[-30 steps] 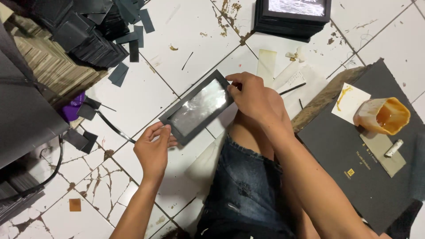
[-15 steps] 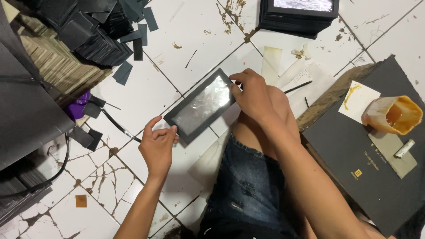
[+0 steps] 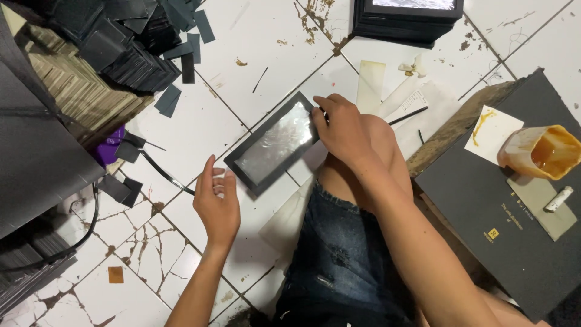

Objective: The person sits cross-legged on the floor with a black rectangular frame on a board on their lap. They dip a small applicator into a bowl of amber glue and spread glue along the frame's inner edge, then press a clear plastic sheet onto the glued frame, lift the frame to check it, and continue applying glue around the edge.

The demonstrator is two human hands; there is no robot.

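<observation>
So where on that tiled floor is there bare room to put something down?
Bare tile lies above the black frame, between the heap of dark card pieces and the stack of black frames. More lies below the left hand, though cracked. It is crowded at the left by stacked material, and at the right by the dark board bearing the glue cup. The right hand presses the frame.

Floor workshop: cracked tiles, cardboard stacks, glue cup.
</observation>
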